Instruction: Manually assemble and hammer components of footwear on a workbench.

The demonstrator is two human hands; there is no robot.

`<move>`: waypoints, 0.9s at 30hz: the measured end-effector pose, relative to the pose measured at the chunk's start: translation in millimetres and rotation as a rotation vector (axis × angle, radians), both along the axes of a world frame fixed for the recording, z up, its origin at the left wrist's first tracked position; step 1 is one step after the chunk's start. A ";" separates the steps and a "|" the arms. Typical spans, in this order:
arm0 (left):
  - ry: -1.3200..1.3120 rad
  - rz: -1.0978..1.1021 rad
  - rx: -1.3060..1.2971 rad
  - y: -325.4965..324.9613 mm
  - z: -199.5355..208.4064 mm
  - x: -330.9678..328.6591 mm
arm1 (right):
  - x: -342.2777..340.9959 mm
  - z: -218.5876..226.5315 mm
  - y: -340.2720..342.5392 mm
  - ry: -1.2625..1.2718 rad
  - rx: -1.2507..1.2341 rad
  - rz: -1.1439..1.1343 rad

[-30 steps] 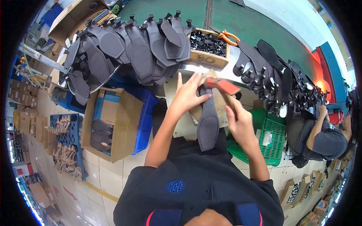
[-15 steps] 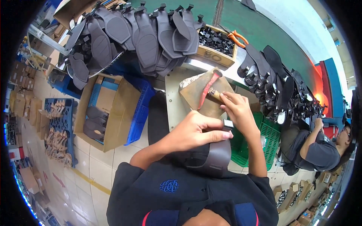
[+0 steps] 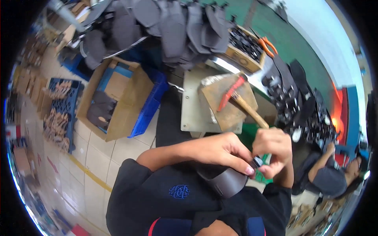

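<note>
A dark sandal (image 3: pixel 226 183) with a broad strap is held close to my chest. My left hand (image 3: pixel 222 151) grips it, thumb and fingers at its small block heel (image 3: pixel 256 161). My right hand (image 3: pixel 274 151) is closed around the same heel from the other side; its fingertips are partly hidden. A hammer with a red head (image 3: pixel 231 93) lies on a worn square block (image 3: pixel 214 96). Its wooden handle (image 3: pixel 252 111) sticks out past the block and ends against my right hand's knuckles, without a visible grip around it.
Grey soles with heels (image 3: pixel 173 35) are piled at the back. Beside them stand a wooden box of small black pieces (image 3: pixel 244 44) and orange-handled pliers (image 3: pixel 268 47). Dark shoe parts (image 3: pixel 301 98) heap up at right, near a seated person (image 3: pixel 330 173). A cardboard box (image 3: pixel 128 108) is at left.
My right hand has left the hammer's neck and come down to the heel, leaving more of the handle showing. My left hand has shifted right and down with the sandal. The view has tilted.
</note>
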State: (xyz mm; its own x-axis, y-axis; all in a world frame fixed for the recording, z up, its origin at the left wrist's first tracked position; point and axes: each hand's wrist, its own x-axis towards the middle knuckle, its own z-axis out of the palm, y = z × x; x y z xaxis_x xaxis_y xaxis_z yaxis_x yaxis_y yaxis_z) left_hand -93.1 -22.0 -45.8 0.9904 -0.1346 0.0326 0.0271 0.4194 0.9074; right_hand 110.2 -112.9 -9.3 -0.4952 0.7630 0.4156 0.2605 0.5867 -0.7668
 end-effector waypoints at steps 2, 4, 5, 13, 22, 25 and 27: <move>-0.054 0.081 -0.004 -6.9 -15.2 6.3 | 0.5 -0.3 1.0 -0.044 0.024 -0.101; 0.097 0.283 -0.168 -17.5 -45.4 8.7 | 17.0 -9.3 -7.5 -0.114 0.033 -0.345; 0.099 0.079 -0.438 -10.2 -41.6 1.7 | 26.4 -11.0 -14.0 -0.113 0.037 -0.476; 0.059 1.053 0.132 62.5 -40.8 -35.7 | 57.6 -90.3 -68.5 0.146 -0.287 -1.194; 0.285 1.892 1.695 372.2 31.0 -122.2 | 41.4 -116.9 -138.7 0.402 -0.380 -1.520; 0.648 1.266 1.495 443.1 25.4 -221.0 | 43.3 -112.3 -135.4 0.390 -0.334 -1.516; 0.840 1.242 1.740 449.1 -6.1 -196.4 | 45.2 -109.4 -141.9 0.450 -0.290 -1.559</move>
